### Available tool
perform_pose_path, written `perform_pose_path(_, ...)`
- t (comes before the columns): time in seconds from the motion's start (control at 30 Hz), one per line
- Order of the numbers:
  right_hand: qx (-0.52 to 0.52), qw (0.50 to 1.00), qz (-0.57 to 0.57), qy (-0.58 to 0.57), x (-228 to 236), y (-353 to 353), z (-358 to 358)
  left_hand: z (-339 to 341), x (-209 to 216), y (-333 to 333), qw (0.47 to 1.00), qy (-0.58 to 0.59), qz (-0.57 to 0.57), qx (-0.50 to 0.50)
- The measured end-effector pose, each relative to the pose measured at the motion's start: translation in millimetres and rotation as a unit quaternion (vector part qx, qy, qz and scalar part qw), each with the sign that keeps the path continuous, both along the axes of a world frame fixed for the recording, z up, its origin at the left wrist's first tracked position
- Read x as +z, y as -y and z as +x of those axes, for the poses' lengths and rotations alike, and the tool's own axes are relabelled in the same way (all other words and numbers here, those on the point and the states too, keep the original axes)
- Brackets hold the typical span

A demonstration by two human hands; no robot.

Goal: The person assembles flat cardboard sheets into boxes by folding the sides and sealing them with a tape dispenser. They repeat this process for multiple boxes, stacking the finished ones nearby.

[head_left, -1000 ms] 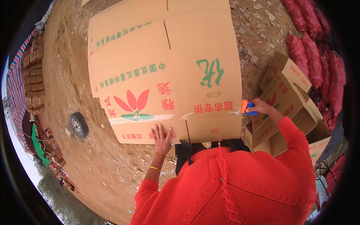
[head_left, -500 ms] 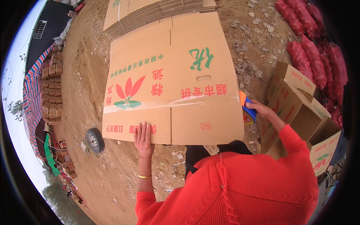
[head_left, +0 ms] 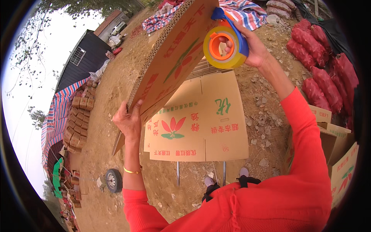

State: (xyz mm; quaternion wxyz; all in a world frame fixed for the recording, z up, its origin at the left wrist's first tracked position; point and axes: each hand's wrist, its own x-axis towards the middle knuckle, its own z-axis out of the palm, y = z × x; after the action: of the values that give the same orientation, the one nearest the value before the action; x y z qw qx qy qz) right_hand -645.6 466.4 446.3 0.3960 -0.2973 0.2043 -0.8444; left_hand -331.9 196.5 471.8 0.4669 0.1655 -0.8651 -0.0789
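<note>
Currently, the left hand (head_left: 129,121) is closing its grip around the lower edge of a folded cardboard box (head_left: 176,62), with the thumb pressing on the printed face and the fingers wrapping behind. The right hand (head_left: 251,44) is gripping a blue plastic tape dispenser (head_left: 242,48), its palm lying along the outer side and some fingertips showing through the orange hub. A thick, round roll of yellowish tape (head_left: 210,61) is sitting on that hub, smooth and glossy. The folded box is showing wavy ridges along its cut edge, layered and brown, with red and green leaf printing on its flat side. It is slanting upward from the left grip toward the dispenser, whose blue end is overlapping its upper end in view; whether the two are touching, one cannot tell. Below and between the forearms, another flat box (head_left: 216,127) is lying printed side up, well apart from both grips, with thin, shiny metal legs (head_left: 178,173) standing under its near edge. Bulging red mesh sacks (head_left: 325,91) are lying off to the right, and a black rubber tyre (head_left: 113,180) is resting on the bare brown soil (head_left: 148,162) at the left.
</note>
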Motion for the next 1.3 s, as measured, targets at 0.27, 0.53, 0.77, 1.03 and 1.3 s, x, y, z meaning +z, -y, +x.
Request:
perform_pose_path(0.27,0.120,0.970,-0.068,-0.200,247,108,6,-1,75,33,0.932,-0.231,0.239,-0.148)
perform_pose_path(0.53,-0.007,0.973,0.076,-0.218,186,256,100,37,-31,79,0.836,-0.327,0.430,-0.092)
perform_pose_path(0.77,0.102,0.933,0.260,-0.228,-17,265,193,89,-133,146,0.753,-0.385,0.534,-0.020)
perform_pose_path(1.03,0.187,0.839,0.489,-0.150,-219,140,262,162,-302,147,0.620,-0.429,0.642,0.140)
perform_pose_path(1.3,0.192,0.740,0.635,-0.110,-279,12,278,209,-382,135,0.511,-0.404,0.697,0.298)
